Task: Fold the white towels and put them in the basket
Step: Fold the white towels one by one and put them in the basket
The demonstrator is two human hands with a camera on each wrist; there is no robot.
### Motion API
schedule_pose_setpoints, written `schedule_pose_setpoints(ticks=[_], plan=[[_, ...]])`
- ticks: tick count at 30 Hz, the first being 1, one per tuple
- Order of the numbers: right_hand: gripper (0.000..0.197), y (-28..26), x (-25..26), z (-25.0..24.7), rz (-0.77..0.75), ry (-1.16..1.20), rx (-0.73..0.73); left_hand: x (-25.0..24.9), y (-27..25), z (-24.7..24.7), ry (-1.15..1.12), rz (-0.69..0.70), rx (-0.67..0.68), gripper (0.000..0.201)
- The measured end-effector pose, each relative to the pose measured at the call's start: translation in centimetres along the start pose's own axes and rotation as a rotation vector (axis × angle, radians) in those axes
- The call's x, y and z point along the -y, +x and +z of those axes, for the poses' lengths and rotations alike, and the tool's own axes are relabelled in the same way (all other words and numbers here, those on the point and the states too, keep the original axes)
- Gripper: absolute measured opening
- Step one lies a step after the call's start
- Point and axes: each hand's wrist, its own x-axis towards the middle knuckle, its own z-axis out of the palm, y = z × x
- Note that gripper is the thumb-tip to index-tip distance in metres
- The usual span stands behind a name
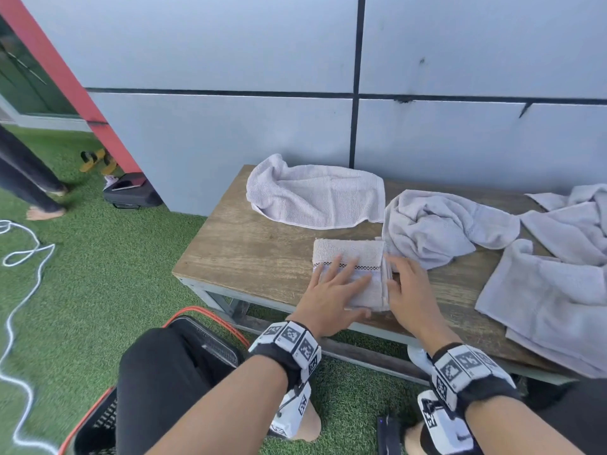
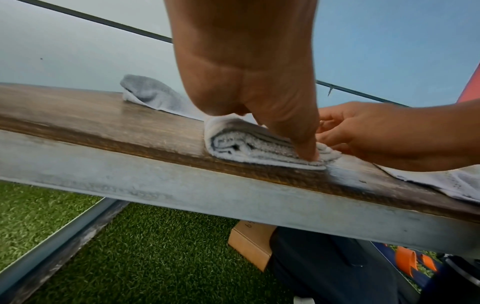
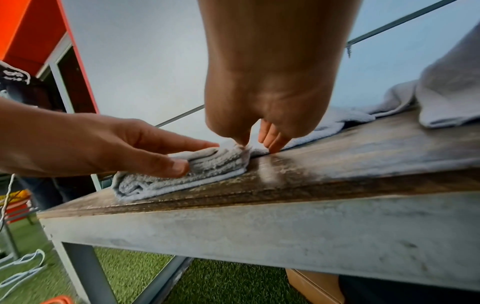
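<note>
A folded white towel (image 1: 354, 251) (image 2: 249, 146) (image 3: 207, 164) lies near the front edge of the wooden bench (image 1: 256, 244). My left hand (image 1: 338, 284) (image 3: 130, 148) presses flat on top of it with straight fingers, and its thumb (image 2: 298, 131) rests on the near edge. My right hand (image 1: 404, 280) (image 2: 363, 133) touches the towel's right edge, with its fingertips (image 3: 275, 144) down on the wood beside it. Three loose white towels lie behind and to the right (image 1: 315, 195) (image 1: 437, 224) (image 1: 551, 290). The black basket with a red rim (image 1: 210, 343) stands on the grass by my left knee.
A grey panelled wall (image 1: 230, 126) stands close behind the bench. A white rope (image 1: 19, 257), a black bag (image 1: 131, 192) and sandals (image 1: 95, 160) lie on the artificial grass to the left, near another person's feet (image 1: 46, 205). A cardboard box (image 2: 252, 244) sits under the bench.
</note>
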Motion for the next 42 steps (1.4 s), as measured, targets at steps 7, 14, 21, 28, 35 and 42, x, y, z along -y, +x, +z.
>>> schedule_pose_setpoints(ticks=[7, 14, 21, 28, 35, 42], plan=[[0.016, -0.3, -0.7, -0.9, -0.012, -0.024, 0.035, -1.9, 1.0, 0.4, -0.208, -0.012, -0.117, 0.048], [0.023, 0.2, -0.5, -1.6, 0.068, 0.070, 0.094, -3.7, 1.4, 1.2, -0.170, 0.039, -0.126, 0.049], [0.026, 0.8, 0.3, -2.9, 0.317, 0.258, 0.142, -3.9, 1.9, 2.1, 0.016, 0.049, -0.075, 0.055], [0.022, 1.8, 0.7, -2.0, 0.346, 0.038, 0.172, -3.3, 2.1, 0.3, -0.497, 0.004, -0.090, 0.052], [0.015, 1.5, 1.9, -0.6, 0.031, -0.199, -0.142, -2.3, 1.8, 1.7, 0.069, -0.154, -0.128, 0.065], [0.058, 1.4, 1.1, 2.4, -0.132, -0.250, 0.238, -0.5, 1.8, 1.5, -0.001, -0.244, -0.072, 0.075]])
